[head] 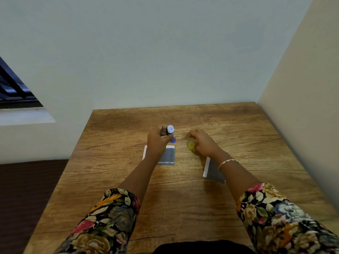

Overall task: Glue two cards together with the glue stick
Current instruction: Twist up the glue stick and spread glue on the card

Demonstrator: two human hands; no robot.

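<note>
Head view: left hand grips uncapped glue stick upright; right hand closed around yellow cap; two cards flat on tabletop.

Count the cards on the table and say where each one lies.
2. One card lies under the left forearm, near the table's middle. The other card lies under the right wrist, partly covered. No others show.

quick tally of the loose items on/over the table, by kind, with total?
Cards: 2, one under the left hand, one under the right forearm
Glue stick: 1, blue, uncapped, in the left hand
Cap: 1, yellow, blurred, at the right hand
Total: 4
</note>
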